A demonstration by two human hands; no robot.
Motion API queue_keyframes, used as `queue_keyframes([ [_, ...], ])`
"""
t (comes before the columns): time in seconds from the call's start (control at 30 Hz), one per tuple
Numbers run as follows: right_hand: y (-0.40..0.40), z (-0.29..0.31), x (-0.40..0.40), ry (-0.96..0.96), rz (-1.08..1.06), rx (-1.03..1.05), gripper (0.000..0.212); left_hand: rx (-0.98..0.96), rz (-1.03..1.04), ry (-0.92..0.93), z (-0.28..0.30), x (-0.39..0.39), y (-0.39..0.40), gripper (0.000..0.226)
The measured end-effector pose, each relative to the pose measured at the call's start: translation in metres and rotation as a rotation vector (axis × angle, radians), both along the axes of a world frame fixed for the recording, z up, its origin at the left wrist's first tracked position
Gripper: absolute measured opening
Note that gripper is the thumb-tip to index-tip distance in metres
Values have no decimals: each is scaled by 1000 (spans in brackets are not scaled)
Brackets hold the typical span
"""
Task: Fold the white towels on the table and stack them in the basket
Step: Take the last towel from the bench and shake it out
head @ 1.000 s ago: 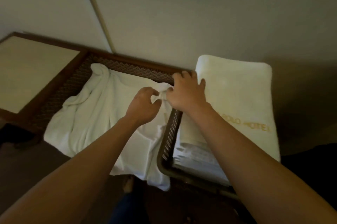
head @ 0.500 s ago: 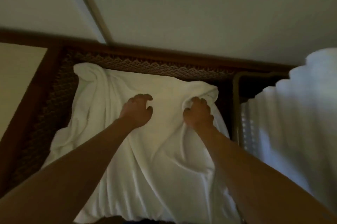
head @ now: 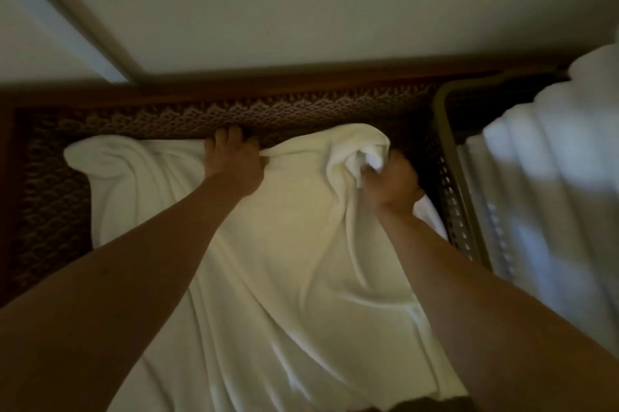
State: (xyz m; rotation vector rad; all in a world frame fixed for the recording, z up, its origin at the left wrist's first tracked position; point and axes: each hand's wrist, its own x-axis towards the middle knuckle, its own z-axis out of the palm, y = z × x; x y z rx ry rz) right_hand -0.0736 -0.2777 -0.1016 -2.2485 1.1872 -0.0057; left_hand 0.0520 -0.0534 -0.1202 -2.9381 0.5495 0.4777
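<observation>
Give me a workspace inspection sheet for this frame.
Surface: dark woven table with a wooden rim.
Job's things: white towel spread out and creased; basket to the right holds stacked towels.
Clutter: nothing seen.
Hands: left hand grips the towel's far edge; right hand grips a bunched corner.
Cables: nothing seen.
Surroundings: pale wall behind; dim light.

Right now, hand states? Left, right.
Left hand: pinches the far edge of the white towel.
Right hand: grips the towel's bunched far-right corner.
</observation>
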Motion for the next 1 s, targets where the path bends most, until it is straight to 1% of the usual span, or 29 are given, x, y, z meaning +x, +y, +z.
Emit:
queue_keyframes([
  [0.07,10,8,-23,-90,-36,-9,38,-13,-28,14,1,-17,17,50],
  [0.13,20,23,-50,-210,-92,39,32,-122,-36,56,5,-46,44,53],
  [0.2,30,38,-83,-344,-140,108,33,-243,-8,31,8,-77,78,47],
  [0.23,36,46,-102,-380,-153,124,32,-285,28,22,14,-91,96,46],
  [0.3,45,57,-142,-417,-143,129,27,-334,78,36,34,-115,127,50],
  [0.4,65,74,-204,-394,-115,62,40,-335,217,80,65,-148,166,40],
  [0.47,87,87,-243,-364,-143,19,45,-387,235,169,89,-182,185,42],
  [0.5,101,95,-262,-375,-173,14,47,-465,246,215,101,-204,193,46],
  [0.57,132,106,-301,-437,-266,54,47,-597,196,294,119,-255,205,54],
  [0.6,146,112,-318,-472,-327,114,46,-642,299,431,131,-281,210,50],
  [0.63,161,117,-334,-521,-385,202,45,-642,351,553,135,-307,218,44],
  [0.67,176,122,-351,-578,-430,296,44,-601,372,666,139,-331,225,43],
  [0.73,207,134,-382,-639,-489,397,38,-488,397,842,148,-369,243,48],
  [0.77,223,139,-396,-603,-475,409,34,-422,443,946,157,-384,252,49],
  [0.83,249,147,-418,-392,-341,434,34,-326,518,1137,181,-409,272,52],
  [0.87,261,150,-425,-252,-234,440,37,-298,526,1183,188,-415,284,54],
  [0.93,286,156,-432,13,71,403,36,-267,516,1252,194,-421,311,60],
  [1.0,318,162,-431,164,331,374,34,-205,488,1306,196,-425,339,69],
])
